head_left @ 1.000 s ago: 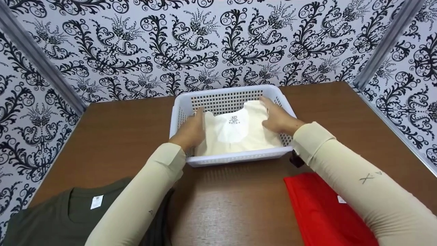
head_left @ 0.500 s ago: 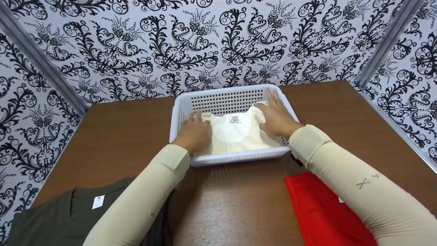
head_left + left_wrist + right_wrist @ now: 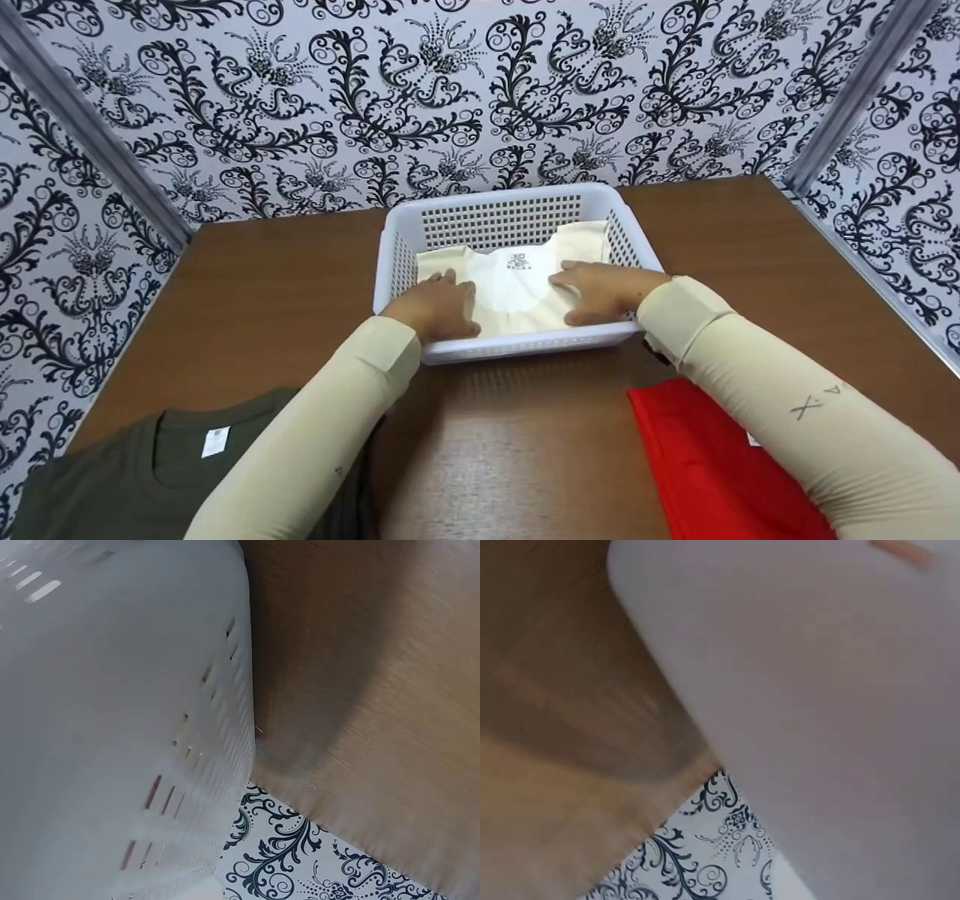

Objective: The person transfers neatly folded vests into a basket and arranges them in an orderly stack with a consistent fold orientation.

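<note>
A cream folded T-shirt (image 3: 514,281) with a dark printed neck label lies inside the white plastic basket (image 3: 525,346). On its left front part rests my left hand (image 3: 437,306), fingers relaxed and spread over the cloth. My right hand (image 3: 604,289) lies across the shirt's right side, its thumb and fingers apart and pointing inward. Both wrists pass over the basket's front rim area. In the left wrist view the slotted basket wall (image 3: 112,727) fills the left side, and the right wrist view shows the blurred basket wall (image 3: 780,705); neither hand appears in them.
A dark olive T-shirt (image 3: 97,487) with a white label lies at the front left of the brown table (image 3: 495,450). Red folded cloth (image 3: 712,465) lies at the front right, partly under the right sleeve. A patterned wall (image 3: 480,90) stands close behind the basket.
Both hands have slid toward the front of the basket over the T-shirt, leaving its back corners uncovered. The shirt lies flatter at its shoulders. The basket stays about where it was.
</note>
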Available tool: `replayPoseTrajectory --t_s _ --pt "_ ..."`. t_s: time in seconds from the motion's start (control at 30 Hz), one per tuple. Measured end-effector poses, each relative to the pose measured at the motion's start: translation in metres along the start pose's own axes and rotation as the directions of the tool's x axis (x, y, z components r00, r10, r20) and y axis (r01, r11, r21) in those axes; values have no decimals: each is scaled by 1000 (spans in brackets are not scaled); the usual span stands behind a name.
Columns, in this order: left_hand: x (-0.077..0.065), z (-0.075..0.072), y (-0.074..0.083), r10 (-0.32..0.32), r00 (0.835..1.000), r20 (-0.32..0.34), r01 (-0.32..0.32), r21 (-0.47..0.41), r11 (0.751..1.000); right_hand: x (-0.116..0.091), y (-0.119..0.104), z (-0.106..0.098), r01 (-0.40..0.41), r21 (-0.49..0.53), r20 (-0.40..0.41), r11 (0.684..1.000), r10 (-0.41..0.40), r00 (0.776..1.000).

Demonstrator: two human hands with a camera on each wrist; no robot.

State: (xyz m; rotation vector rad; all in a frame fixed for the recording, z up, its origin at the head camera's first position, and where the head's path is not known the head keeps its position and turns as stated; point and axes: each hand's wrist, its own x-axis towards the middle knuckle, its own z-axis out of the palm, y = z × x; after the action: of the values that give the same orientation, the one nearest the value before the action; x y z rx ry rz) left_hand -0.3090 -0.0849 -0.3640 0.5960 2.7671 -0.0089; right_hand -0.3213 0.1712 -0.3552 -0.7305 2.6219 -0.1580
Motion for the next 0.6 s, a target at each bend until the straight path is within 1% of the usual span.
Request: replayPoseTrajectory --t_s 0.13,0.23,0.3,0.37,0.43,0.5,0.53,0.57,0.6 --pt "-1 0 2 4 1000 12 -4 -11 1000 2 -1 3 -15 -33 28 999 16 999" --pt "-2 1 4 21 999 24 -20 -27 999 2 -1 5 -13 -47 35 999 15 999" --pt "-2 1 5 30 999 26 -29 -32 999 1 -1 5 -5 -47 25 999 6 1000" --pt "-2 1 4 37 999 18 -37 -22 999 0 -1 3 29 -37 -13 999 -30 999" --pt "-1 1 4 37 999 6 -37 -21 999 -3 -2 1 60 -9 -78 998 -61 995" --pt "-1 0 3 45 999 -7 -45 -21 999 -9 -3 -4 86 28 -172 996 -80 982" --pt "-1 0 3 46 999 -13 -47 -23 999 -14 -4 -6 98 44 -241 994 -85 967" --pt "-1 0 2 51 998 -19 -52 -27 998 -20 -6 -8 107 65 -320 992 -81 944" --pt "-2 0 2 54 998 -23 -55 -30 998 -28 -9 -10 117 76 -402 990 -77 912"
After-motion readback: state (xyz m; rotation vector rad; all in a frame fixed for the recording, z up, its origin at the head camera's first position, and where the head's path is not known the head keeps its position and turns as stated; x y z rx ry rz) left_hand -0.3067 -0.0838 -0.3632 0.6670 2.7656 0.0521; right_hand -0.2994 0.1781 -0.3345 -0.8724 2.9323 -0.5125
